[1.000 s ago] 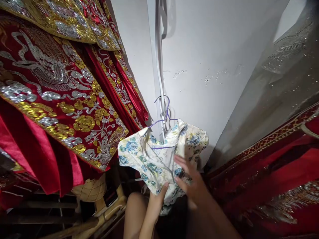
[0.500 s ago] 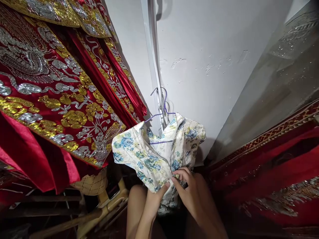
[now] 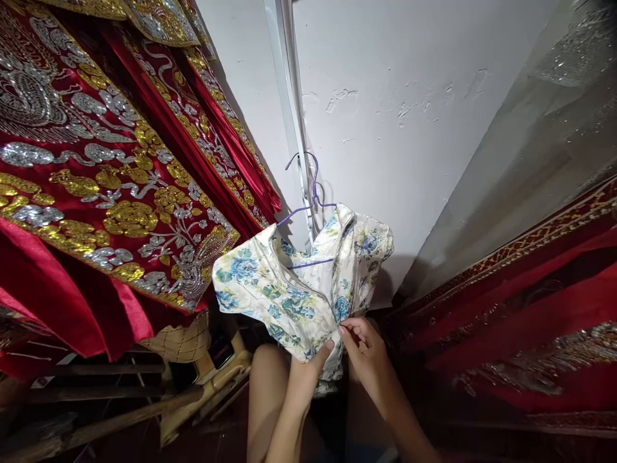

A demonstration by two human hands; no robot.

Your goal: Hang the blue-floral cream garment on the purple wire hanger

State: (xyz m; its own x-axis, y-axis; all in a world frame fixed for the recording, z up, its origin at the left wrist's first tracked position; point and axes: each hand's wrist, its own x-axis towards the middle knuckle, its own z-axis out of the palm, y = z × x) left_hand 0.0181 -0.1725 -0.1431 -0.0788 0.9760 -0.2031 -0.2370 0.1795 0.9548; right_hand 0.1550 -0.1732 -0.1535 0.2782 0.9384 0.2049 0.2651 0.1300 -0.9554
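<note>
A white dress with blue and green flowers hangs by its shoulders on a purple hanger. Its front is parted in a V, with a thin grey zipper-like edge running down each side. My left hand grips the front, thumb on the cloth and fingers out of sight behind it. At the bottom of the V, my right hand pinches the edge between thumb and forefinger, the other fingers curled. Whatever small part lies in that pinch is hidden. The lower end of the dress falls between my knees.
A metal pole stands behind the hanger against a white wall. Red cloth with gold and silver embroidery hangs at left, above a wooden chair frame. More red beaded fabric lies at right.
The view has shifted, so the dress and hanger appear slightly higher. My right hand has moved a little right and up along the front edge, away from my left thumb. Both hands keep their grip.
</note>
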